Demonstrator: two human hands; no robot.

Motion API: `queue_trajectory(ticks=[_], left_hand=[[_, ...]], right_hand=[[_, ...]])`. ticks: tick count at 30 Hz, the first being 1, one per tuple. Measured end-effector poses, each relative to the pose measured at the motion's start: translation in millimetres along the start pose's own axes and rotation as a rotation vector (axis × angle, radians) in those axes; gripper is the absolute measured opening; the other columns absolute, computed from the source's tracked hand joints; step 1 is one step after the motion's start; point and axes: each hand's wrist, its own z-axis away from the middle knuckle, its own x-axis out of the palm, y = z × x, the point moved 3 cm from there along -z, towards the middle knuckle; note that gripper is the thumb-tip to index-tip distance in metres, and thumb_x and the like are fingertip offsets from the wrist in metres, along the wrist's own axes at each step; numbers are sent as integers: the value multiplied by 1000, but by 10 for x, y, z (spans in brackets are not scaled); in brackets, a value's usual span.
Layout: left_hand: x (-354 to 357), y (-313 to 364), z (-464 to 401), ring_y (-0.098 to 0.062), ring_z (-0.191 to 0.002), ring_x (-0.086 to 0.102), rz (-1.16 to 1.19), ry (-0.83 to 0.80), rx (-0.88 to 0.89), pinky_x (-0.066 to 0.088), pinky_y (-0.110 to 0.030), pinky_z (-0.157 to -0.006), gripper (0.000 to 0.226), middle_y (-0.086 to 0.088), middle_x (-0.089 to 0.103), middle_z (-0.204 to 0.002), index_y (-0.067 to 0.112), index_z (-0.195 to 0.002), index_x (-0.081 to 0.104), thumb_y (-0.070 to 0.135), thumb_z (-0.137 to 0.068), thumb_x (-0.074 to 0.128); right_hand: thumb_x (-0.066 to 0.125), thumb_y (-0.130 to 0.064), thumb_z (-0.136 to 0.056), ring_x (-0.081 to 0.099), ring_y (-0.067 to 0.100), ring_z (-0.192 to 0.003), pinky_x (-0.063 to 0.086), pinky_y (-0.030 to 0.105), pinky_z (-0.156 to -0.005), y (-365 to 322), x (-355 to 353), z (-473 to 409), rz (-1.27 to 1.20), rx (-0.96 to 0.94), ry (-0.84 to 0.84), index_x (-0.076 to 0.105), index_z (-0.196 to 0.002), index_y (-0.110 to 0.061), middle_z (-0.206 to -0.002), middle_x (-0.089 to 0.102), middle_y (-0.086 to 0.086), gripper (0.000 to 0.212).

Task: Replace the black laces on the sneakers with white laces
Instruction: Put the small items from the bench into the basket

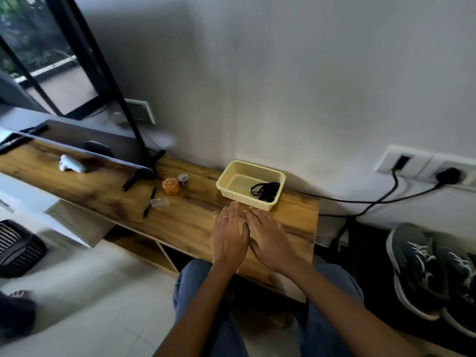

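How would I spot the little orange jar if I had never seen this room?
Find the long wooden shelf against the white wall, then the black stand leg resting on it. Just right of that leg's foot stands the orange jar, with a black pen lying near it. It is the only orange thing there; the smaller jar touching it is dark and greyish.

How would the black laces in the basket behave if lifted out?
The black laces lie in a loose tangle in the basket, so they are probably floppy and light. Lifted by one strand, they would likely dangle, perhaps snagging on the slotted wall.
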Motion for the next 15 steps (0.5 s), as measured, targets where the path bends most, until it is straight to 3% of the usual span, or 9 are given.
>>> queue_trajectory(ticks=[3,7,12,15], left_hand=[[-94,-353,-131,-27,-137,34,-37,26,-94,22,-44,-116,57,-12,39,-149,11,-147,31,25,-95,50],[-126,-846,-358,-26,-144,21,-79,80,-216,13,-41,-119,61,-9,28,-155,11,-148,29,26,-94,51],[-109,-1394,-704,-32,-142,22,-99,239,-441,17,-47,-117,68,-15,26,-154,7,-148,26,23,-89,57],[-8,-1692,-876,-29,-147,7,-94,263,-536,6,-45,-119,78,-12,10,-159,10,-152,15,28,-89,59]], right_hand=[[52,-17,-92,21,24,-143,22,42,-115,-148,173,-328,27,-54,-70,27,-148,-14,-155,25,5,62],[46,-18,-94,19,21,-144,20,40,-116,-257,398,-764,44,-100,-125,22,-149,-16,-157,20,3,60],[40,-18,-98,24,22,-140,21,36,-112,-313,599,-1336,29,-147,-129,24,-149,-14,-156,21,5,54],[43,-16,-96,26,24,-138,24,38,-111,-306,690,-1678,27,-160,-132,24,-148,-13,-155,22,7,55]])
